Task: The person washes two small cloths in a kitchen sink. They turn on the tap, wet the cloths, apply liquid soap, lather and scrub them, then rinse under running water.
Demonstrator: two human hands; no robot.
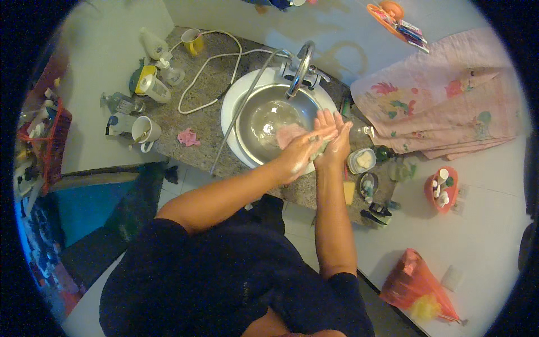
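Over the right side of a round metal sink basin point(257, 143), my left hand point(299, 156) lies across the palm of my right hand point(334, 141). White lather shows on both hands. Something pale green shows between the palms; whether it is soap or foam I cannot tell. The right fingers are stretched out. A pink cloth point(289, 135) is in the basin beside my left hand, partly hidden by it. Shallow water appears to lie in the basin. The chrome faucet point(301, 69) arches over the basin's back edge, with no stream visible.
A grey hose point(246, 107) crosses the sink's left rim. On the stone counter are a white mug point(147, 130), a yellow mug point(192, 42), a pink rag point(188, 137) and several bottles. At right are a soap container point(362, 161), a yellow sponge point(348, 192) and a hanging towel point(442, 97).
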